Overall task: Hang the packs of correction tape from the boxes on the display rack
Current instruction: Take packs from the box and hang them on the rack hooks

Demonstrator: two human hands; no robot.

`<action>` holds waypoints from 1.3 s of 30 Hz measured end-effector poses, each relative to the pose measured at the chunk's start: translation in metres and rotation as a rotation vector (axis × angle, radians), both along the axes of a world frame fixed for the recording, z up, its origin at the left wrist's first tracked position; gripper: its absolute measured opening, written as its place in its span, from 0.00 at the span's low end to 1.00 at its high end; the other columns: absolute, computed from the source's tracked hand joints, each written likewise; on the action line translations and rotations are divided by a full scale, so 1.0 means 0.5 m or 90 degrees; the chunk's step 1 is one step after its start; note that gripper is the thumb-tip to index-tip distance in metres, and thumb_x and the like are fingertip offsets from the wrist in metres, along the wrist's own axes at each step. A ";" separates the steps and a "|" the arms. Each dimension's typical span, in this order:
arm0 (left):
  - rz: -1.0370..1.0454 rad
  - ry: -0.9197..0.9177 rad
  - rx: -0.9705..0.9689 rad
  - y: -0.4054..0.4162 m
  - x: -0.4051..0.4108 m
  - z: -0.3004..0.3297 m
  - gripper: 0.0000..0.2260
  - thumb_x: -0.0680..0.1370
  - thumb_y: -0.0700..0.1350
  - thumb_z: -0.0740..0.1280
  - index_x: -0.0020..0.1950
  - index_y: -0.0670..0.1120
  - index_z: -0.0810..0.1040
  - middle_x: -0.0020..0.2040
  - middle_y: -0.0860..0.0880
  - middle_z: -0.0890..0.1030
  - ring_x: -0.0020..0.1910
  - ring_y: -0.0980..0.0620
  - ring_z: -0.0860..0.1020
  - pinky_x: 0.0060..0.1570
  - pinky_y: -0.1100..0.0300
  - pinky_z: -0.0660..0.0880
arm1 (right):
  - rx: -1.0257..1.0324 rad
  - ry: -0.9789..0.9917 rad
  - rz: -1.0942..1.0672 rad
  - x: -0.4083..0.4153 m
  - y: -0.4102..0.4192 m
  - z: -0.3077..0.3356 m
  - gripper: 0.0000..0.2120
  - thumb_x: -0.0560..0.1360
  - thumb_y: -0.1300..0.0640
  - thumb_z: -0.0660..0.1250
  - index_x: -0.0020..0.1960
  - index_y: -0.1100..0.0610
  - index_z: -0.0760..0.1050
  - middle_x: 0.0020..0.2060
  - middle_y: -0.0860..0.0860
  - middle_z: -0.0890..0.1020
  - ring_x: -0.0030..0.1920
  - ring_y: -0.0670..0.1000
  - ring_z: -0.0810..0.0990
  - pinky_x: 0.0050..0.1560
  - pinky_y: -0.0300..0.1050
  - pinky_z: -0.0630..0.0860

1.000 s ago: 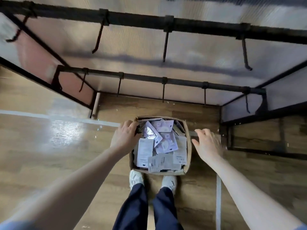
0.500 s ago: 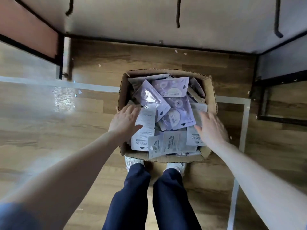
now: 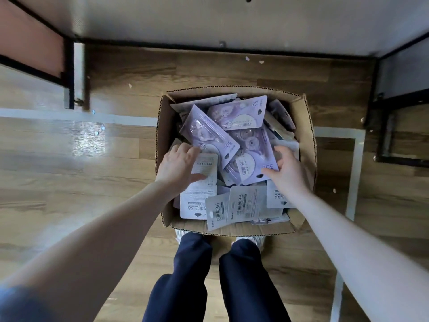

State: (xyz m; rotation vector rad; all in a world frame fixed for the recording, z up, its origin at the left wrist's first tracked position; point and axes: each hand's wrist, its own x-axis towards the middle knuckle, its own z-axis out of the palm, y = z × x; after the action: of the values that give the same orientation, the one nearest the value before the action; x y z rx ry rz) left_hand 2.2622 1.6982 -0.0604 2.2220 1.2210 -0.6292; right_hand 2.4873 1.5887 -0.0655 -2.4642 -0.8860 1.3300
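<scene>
Wood floor (image 3: pixel 69 182) all round, black rack frame (image 3: pixel 383 135) along upper edges. Centre: open cardboard box (image 3: pixel 162 126) heaped with purple packs (image 3: pixel 239 115). Left hand (image 3: pixel 176 166) lying flat on a white-backed pack (image 3: pixel 204 168), thumb spread. Right hand (image 3: pixel 287 170) on the heap, fingers loosely apart, gripping nothing. Navy-trousered legs (image 3: pixel 185 275) below.

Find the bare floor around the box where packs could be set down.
Free: floor left of the box, and the strip between box and rack base. Crowded: inside the box, where packs pile under both hands.
</scene>
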 end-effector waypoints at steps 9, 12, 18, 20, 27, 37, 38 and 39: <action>0.088 -0.011 -0.083 0.016 -0.016 0.084 0.17 0.73 0.51 0.71 0.59 0.47 0.75 0.56 0.47 0.76 0.54 0.46 0.75 0.43 0.56 0.71 | -0.048 0.089 -0.116 0.008 -0.001 0.059 0.05 0.72 0.62 0.68 0.47 0.60 0.74 0.43 0.55 0.80 0.40 0.57 0.81 0.41 0.53 0.80; 0.081 -0.015 -0.098 0.018 -0.015 0.128 0.13 0.74 0.49 0.70 0.56 0.47 0.75 0.56 0.47 0.77 0.50 0.46 0.75 0.39 0.58 0.67 | -0.061 0.088 -0.117 0.016 -0.014 0.099 0.03 0.76 0.63 0.63 0.49 0.61 0.71 0.48 0.55 0.78 0.36 0.54 0.81 0.28 0.41 0.76; 0.075 -0.038 -0.062 0.034 -0.008 0.239 0.11 0.76 0.47 0.67 0.57 0.48 0.76 0.53 0.47 0.76 0.48 0.44 0.76 0.38 0.58 0.67 | -0.060 0.006 -0.063 0.037 -0.034 0.204 0.04 0.75 0.65 0.61 0.47 0.58 0.71 0.46 0.56 0.79 0.41 0.57 0.80 0.38 0.52 0.80; 0.082 -0.048 -0.050 0.043 -0.007 0.283 0.12 0.76 0.47 0.67 0.58 0.48 0.75 0.53 0.47 0.76 0.48 0.43 0.77 0.39 0.56 0.70 | -0.059 -0.030 -0.024 0.043 -0.033 0.248 0.05 0.74 0.65 0.62 0.47 0.57 0.72 0.44 0.56 0.80 0.41 0.59 0.80 0.41 0.52 0.80; 0.083 -0.107 0.000 0.082 -0.004 0.460 0.13 0.77 0.47 0.66 0.61 0.51 0.75 0.54 0.47 0.75 0.49 0.44 0.76 0.40 0.57 0.69 | -0.041 -0.107 0.046 0.060 0.008 0.414 0.12 0.74 0.66 0.59 0.50 0.53 0.76 0.41 0.49 0.80 0.39 0.51 0.78 0.30 0.40 0.69; 0.106 -0.153 0.089 0.143 -0.007 0.728 0.14 0.77 0.49 0.65 0.61 0.50 0.75 0.57 0.48 0.75 0.52 0.46 0.76 0.45 0.57 0.72 | 0.019 -0.197 0.113 0.068 0.092 0.699 0.08 0.75 0.60 0.60 0.40 0.50 0.74 0.35 0.48 0.79 0.33 0.48 0.77 0.25 0.36 0.66; 0.106 -0.160 0.101 0.149 -0.006 0.758 0.14 0.77 0.49 0.65 0.62 0.50 0.75 0.57 0.48 0.75 0.52 0.46 0.76 0.44 0.57 0.71 | 0.034 -0.206 0.121 0.069 0.098 0.728 0.09 0.75 0.60 0.60 0.40 0.50 0.74 0.35 0.48 0.79 0.34 0.49 0.78 0.26 0.36 0.66; 0.103 -0.167 0.116 0.156 -0.005 0.787 0.14 0.77 0.49 0.65 0.62 0.50 0.75 0.56 0.48 0.76 0.52 0.46 0.76 0.43 0.57 0.71 | 0.049 -0.213 0.124 0.070 0.103 0.754 0.09 0.75 0.60 0.60 0.40 0.49 0.74 0.36 0.48 0.79 0.35 0.49 0.78 0.26 0.37 0.67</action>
State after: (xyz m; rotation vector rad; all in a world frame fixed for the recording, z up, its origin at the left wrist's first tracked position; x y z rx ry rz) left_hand 2.2597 1.7761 0.3333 2.2356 1.3442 -0.1615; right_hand 2.5223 1.6403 0.3116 -2.6388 -1.2550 0.9237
